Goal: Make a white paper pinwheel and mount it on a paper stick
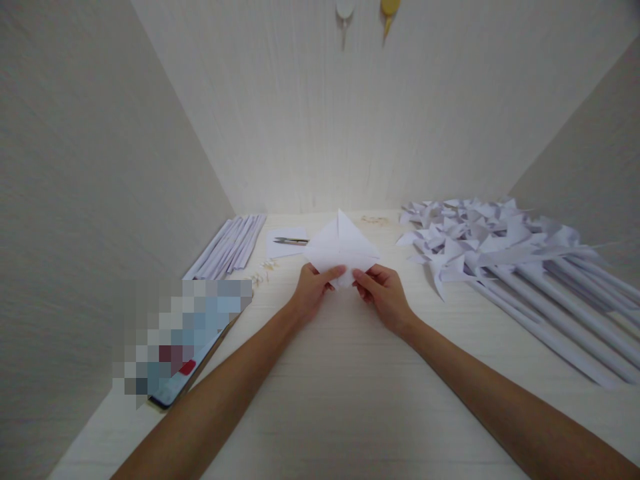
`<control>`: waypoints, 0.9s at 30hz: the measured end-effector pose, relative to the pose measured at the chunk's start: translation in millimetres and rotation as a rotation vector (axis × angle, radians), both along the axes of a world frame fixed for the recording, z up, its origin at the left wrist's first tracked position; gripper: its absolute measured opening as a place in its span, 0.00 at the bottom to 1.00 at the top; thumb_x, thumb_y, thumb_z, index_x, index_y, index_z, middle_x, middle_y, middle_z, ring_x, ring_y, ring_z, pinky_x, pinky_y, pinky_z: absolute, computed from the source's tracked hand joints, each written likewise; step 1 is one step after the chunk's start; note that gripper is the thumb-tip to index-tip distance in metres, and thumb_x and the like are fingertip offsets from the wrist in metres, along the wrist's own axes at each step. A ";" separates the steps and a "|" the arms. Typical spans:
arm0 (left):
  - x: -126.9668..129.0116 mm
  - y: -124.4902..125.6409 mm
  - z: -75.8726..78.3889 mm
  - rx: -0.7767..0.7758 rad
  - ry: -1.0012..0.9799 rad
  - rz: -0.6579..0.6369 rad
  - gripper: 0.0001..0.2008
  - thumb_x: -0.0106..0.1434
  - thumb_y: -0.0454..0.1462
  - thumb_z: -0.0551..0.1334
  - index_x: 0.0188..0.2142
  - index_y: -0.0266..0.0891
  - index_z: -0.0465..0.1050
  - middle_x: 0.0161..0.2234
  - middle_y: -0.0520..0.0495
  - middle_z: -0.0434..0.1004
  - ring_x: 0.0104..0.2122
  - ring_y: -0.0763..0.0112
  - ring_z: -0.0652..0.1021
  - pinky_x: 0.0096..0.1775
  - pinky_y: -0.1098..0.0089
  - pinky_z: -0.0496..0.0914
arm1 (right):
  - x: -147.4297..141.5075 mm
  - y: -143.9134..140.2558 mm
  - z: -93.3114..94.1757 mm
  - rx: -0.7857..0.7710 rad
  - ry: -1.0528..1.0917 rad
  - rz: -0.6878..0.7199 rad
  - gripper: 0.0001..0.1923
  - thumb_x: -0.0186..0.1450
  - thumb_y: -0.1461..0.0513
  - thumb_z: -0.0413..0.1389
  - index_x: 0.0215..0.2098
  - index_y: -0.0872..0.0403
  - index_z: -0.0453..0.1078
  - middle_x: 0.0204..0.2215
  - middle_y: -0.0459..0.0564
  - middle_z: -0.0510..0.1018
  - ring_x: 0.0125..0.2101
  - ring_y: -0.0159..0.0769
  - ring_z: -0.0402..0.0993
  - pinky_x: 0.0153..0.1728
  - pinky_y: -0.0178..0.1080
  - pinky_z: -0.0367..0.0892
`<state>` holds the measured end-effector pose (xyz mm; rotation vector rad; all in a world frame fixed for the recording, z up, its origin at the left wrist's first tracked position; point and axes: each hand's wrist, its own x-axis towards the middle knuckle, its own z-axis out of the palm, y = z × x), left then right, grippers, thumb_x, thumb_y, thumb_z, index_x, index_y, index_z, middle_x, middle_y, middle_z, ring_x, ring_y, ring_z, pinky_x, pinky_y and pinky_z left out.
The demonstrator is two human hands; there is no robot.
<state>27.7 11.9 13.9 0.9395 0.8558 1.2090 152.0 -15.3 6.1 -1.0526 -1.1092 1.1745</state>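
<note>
A square sheet of white paper (341, 240), turned like a diamond with crease or cut lines toward its corners, is held up over the table. On its lower left edge, my left hand (316, 288) pinches it between thumb and fingers. My right hand (381, 293) grips the lower right edge the same way, thumb on top. Both thumbs lie close together near the bottom corner, and the fingers beneath are partly hidden. Just left of the paper, small thread snips (291, 241) rest on a stack of flat white paper (278, 251).
Rolled paper sticks (233, 243) lie at the back left. Small pale bits (263, 272) are scattered in front of them. A phone (173, 387), partly pixelated, stands at left. Many paper pinwheels (463, 243) on sticks pile up at right. Walls enclose the table (320, 400).
</note>
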 end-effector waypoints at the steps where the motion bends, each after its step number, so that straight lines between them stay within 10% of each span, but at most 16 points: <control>1: -0.2 0.2 0.3 -0.004 -0.008 -0.001 0.11 0.37 0.35 0.68 0.23 0.33 0.71 0.20 0.50 0.72 0.20 0.76 0.69 0.22 0.74 0.60 | -0.3 -0.4 -0.4 -0.003 -0.022 0.008 0.15 0.48 0.53 0.59 0.17 0.56 0.65 0.09 0.39 0.61 0.12 0.23 0.54 0.13 0.30 0.49; 27: -0.3 -1.2 2.1 -0.003 -0.068 -0.074 0.10 0.38 0.34 0.67 0.22 0.33 0.70 0.17 0.52 0.71 0.16 0.77 0.68 0.19 0.74 0.61 | -1.7 -0.9 4.5 -0.011 -0.195 0.130 0.11 0.48 0.57 0.57 0.17 0.58 0.69 0.09 0.39 0.61 0.12 0.22 0.53 0.14 0.31 0.46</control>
